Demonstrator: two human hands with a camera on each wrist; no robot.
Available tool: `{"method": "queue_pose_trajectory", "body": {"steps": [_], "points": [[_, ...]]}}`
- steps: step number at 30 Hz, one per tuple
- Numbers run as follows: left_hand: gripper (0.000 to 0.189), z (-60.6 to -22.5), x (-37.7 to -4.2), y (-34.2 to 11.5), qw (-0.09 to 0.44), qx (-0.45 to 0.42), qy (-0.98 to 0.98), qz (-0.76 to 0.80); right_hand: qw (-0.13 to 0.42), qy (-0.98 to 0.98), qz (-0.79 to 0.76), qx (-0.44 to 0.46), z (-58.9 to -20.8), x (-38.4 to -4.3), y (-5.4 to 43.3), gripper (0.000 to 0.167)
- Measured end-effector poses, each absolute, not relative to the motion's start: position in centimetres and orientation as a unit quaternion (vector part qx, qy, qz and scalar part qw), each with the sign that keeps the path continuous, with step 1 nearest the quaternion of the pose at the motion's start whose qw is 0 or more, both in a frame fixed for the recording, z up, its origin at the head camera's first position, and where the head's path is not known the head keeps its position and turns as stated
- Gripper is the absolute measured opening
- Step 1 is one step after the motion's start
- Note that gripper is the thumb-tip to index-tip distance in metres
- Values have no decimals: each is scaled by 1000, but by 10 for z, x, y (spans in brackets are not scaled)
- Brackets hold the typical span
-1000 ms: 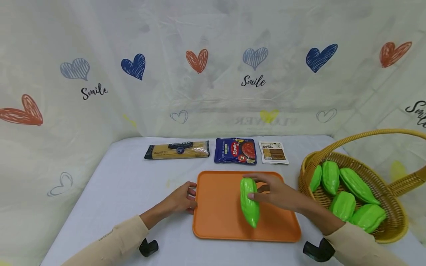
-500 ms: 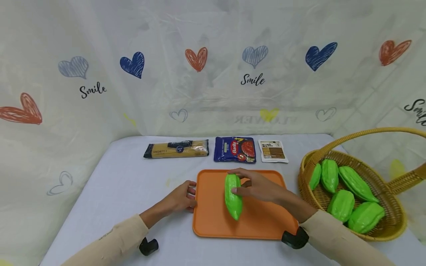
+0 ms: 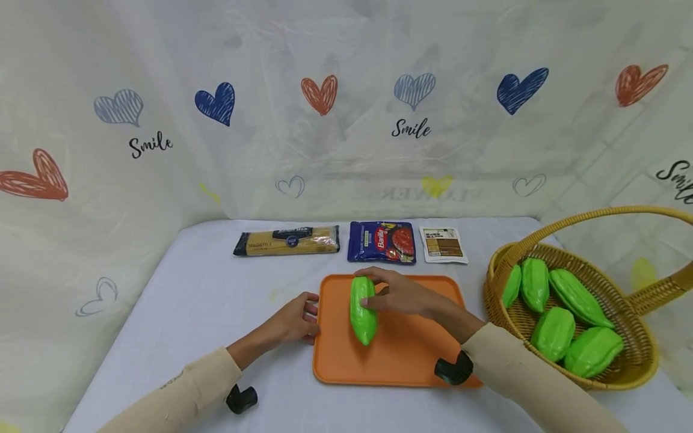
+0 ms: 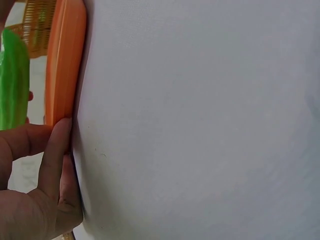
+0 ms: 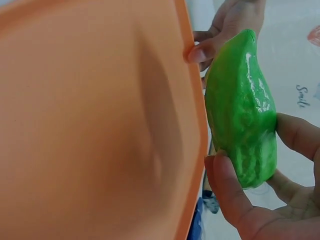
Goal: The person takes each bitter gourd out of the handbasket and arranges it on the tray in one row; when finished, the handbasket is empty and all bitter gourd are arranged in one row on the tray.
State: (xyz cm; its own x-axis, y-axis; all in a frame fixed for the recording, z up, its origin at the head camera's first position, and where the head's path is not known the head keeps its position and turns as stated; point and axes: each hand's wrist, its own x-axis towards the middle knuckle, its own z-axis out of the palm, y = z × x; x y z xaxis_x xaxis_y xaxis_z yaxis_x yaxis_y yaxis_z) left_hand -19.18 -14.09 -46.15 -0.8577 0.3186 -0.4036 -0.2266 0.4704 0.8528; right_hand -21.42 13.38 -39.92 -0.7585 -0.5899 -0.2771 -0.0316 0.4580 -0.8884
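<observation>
My right hand holds a glossy green bitter melon between thumb and fingers, above the left part of the orange tray. In the right wrist view, the ribbed bitter melon has its pointed end away from the fingers, and its shadow falls on the tray. My left hand pinches the tray's left rim. The left wrist view shows fingertips right at the tray's edge.
A wicker basket with several more green bitter melons stands at the right, its handle arching high. Along the back lie a spaghetti pack, a blue Barilla pouch and a small white-brown packet. A heart-printed curtain hangs behind.
My right hand has carried the bitter melon leftward across the tray, from its right half to its left part. My left hand has stayed at the tray's rim.
</observation>
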Motion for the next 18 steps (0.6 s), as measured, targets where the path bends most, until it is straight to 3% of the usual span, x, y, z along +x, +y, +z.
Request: {"method": "queue_pose_trajectory", "body": {"steps": [18], "points": [[68, -458, -191, -141, 275, 22, 817, 506, 288, 822, -457, -182, -411, -238, 113, 61]]}}
